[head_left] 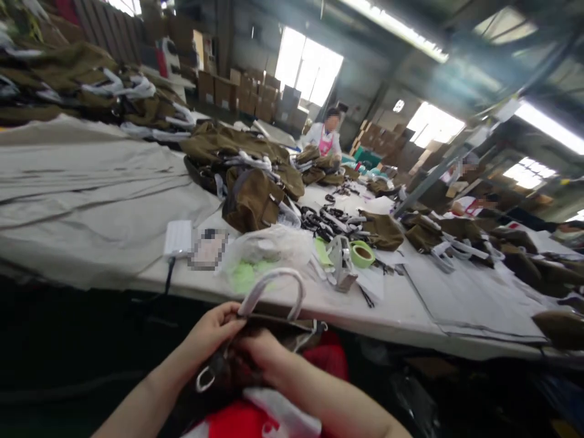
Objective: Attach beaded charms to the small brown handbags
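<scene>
At the table's front edge, close to my body, is a dark olive-brown bag (pixel 235 372) with a handle (pixel 298 286) wrapped in white that arches upward. My left hand (pixel 221 325) pinches the bag's upper edge beside one foot of that handle. Just right of it, my right hand (pixel 262 351) reaches into or against the bag's top; its fingers are hidden. A metal ring (pixel 205 380) dangles from the bag's left side, and a metal clip (pixel 323 326) shows at its right end.
Across the white table (pixel 410 298) lie a clear plastic bag (pixel 274 246), a green tape roll (pixel 362 254), a metal tape dispenser (pixel 342 264), black straps (pixel 331 220) and a phone-like item (pixel 208 249). Olive bags (pixel 253 198) are heaped behind. A co-worker (pixel 325 137) stands opposite.
</scene>
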Demonstrator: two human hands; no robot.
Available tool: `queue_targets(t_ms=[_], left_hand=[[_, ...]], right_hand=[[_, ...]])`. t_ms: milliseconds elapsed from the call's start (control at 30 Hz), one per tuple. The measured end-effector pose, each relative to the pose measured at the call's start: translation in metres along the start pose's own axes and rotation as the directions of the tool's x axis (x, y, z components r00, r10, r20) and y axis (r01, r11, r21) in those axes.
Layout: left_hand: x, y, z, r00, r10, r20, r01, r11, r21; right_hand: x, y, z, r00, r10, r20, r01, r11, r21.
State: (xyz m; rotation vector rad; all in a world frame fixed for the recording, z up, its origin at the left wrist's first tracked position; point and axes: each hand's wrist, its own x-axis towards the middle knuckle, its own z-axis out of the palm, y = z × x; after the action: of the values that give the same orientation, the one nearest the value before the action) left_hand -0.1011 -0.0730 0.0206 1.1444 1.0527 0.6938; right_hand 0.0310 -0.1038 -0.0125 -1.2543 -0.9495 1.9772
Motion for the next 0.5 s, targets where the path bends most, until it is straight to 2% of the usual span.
queue_targets(t_ms=[67,133,233,300,367,400,433,467,500], left_hand=[[-0.002,-0.001,-0.002,0.999,-0.03,-0.023,0.028,0.998,-0.064],[-0.003,-0.002,-0.003,0.997,-0.073,-0.027,0.068,0.987,-0.144],[-0.004,-0.004,-0.007,0.994,-0.112,-0.008,0.104,0.947,-0.304],[-0.005,-0.005,-0.01,0.992,-0.125,-0.001,0.114,0.912,-0.394],[-0.006,-0.006,-0.014,0.989,-0.149,-0.01,0.13,0.89,-0.438],[-0.006,-0.006,-0.015,0.987,-0.163,-0.015,0.139,0.885,-0.444],[-0.007,-0.006,-0.016,0.985,-0.173,-0.021,0.146,0.884,-0.444],[-0.007,-0.005,-0.016,0.984,-0.178,-0.026,0.149,0.888,-0.435],[-0.007,-0.004,-0.016,0.984,-0.173,-0.03,0.145,0.897,-0.417]], right_hand=[[-0.005,0.002,0.001,0.998,0.039,-0.057,-0.038,0.999,0.028],[-0.007,0.002,0.002,0.996,0.075,-0.047,-0.077,0.997,-0.032],[-0.012,-0.001,0.005,0.998,0.066,0.021,-0.058,0.961,-0.269],[-0.02,-0.005,0.007,0.997,-0.033,0.076,0.066,0.866,-0.495],[-0.027,-0.012,0.007,0.979,-0.161,0.126,0.204,0.703,-0.681],[-0.03,-0.015,0.005,0.969,-0.213,0.122,0.232,0.632,-0.739],[-0.032,-0.017,0.002,0.964,-0.251,0.088,0.226,0.597,-0.77],[-0.032,-0.018,-0.002,0.963,-0.269,0.021,0.189,0.616,-0.765],[-0.031,-0.018,-0.008,0.965,-0.252,-0.074,0.126,0.692,-0.71]])
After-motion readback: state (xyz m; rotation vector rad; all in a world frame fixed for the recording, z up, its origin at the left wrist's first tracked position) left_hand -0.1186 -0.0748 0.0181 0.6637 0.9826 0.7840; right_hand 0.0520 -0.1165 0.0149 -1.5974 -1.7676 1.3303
